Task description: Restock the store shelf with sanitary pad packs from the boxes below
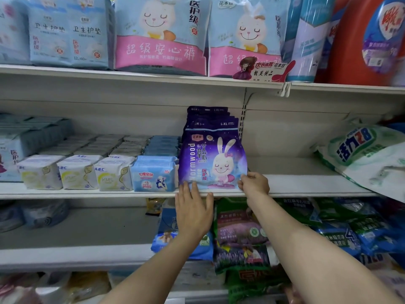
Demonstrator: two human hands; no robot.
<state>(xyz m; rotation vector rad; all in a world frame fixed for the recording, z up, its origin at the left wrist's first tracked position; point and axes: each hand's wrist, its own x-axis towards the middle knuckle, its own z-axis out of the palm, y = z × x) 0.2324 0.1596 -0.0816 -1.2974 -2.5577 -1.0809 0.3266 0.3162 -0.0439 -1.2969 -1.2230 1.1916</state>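
Squaring up a row of purple Wormwood pad packs [211, 159] on the middle shelf [295, 190] is the step judged in hand. The front pack stands upright at the shelf edge, just beside the blue pad packs [153, 174]. The left hand [192, 207] is laid flat, fingers straight, against the pack's lower left corner. The right hand [254, 183] pinches the lower right corner with curled fingers. Several packs are already lined up behind; bare shelf remains to the right. The boxes below are not seen, so remaining stock probably cannot be gauged.

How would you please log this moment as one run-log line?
left hand: flat against purple pack | right hand: pinching its corner | pack: upright on shelf
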